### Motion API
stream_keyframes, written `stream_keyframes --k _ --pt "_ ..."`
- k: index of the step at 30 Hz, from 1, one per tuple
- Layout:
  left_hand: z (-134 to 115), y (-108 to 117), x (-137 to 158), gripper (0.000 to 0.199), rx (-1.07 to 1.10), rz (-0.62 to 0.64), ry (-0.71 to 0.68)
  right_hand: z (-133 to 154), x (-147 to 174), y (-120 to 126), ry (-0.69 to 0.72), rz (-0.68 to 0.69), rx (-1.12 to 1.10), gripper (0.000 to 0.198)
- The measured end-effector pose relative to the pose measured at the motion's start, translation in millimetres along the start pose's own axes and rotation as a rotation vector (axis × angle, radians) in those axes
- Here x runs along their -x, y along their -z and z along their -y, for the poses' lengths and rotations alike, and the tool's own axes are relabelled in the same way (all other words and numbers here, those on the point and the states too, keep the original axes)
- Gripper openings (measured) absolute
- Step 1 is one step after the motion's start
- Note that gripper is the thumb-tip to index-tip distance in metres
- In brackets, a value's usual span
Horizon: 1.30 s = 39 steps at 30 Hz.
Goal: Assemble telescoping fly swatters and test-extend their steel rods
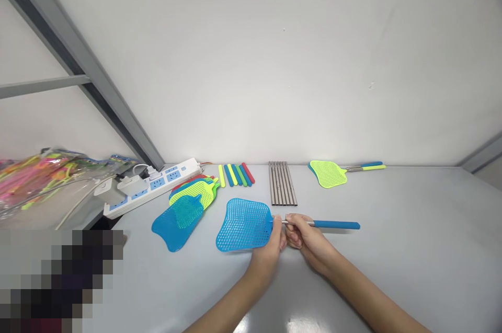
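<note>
A blue fly swatter (245, 226) is held level above the grey table, its perforated head to the left and its blue handle to the right. My left hand (274, 241) is closed round the neck where the head meets the metal rod. Close beside it, my right hand (304, 231) grips the rod just left of the handle. Behind my hands lie several metal tubes (282, 184) side by side. Farther left is a row of coloured handle grips (236, 175). Loose swatter heads in blue (176, 226), yellow-green and red overlap at the left.
A white power strip (157, 184) with plugs and cables runs along the table's left edge. Swatters with handles, the top one yellow-green (329, 173), lie at the back right by the wall. Plastic bags of colourful items (58, 179) are at far left.
</note>
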State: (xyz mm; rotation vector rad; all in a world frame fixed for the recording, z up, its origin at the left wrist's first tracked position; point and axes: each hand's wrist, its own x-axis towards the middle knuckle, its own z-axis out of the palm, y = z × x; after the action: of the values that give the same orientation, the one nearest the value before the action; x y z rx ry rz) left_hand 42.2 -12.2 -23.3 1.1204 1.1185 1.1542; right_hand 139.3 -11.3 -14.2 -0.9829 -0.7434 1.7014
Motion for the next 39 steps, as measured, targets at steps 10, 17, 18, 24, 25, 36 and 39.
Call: stream_keyframes --k 10,17,18,24,25,36,39 --pt "-2 2 -4 0.050 -0.024 -0.030 0.042 4 -1 4 0.001 -0.002 0.005 0.028" --pt "-4 5 -6 0.050 -0.024 -0.009 0.012 9 1 4 -0.003 -0.017 0.009 0.028" --pt "-6 4 -6 0.051 -0.026 -0.011 0.009 9 1 4 -0.004 -0.018 0.010 0.028" --pt "-8 5 -5 0.050 -0.044 -0.003 0.004 10 2 7 0.000 -0.007 0.011 0.028" --pt "-8 6 -5 0.049 -0.052 -0.002 0.004 10 2 7 0.002 -0.007 0.010 0.028" --pt "-9 9 -8 0.049 -0.062 -0.017 0.005 11 3 5 0.023 -0.026 0.018 0.029" --pt "-11 9 -7 0.049 -0.071 -0.048 -0.022 10 6 2 0.047 -0.032 0.039 0.030"
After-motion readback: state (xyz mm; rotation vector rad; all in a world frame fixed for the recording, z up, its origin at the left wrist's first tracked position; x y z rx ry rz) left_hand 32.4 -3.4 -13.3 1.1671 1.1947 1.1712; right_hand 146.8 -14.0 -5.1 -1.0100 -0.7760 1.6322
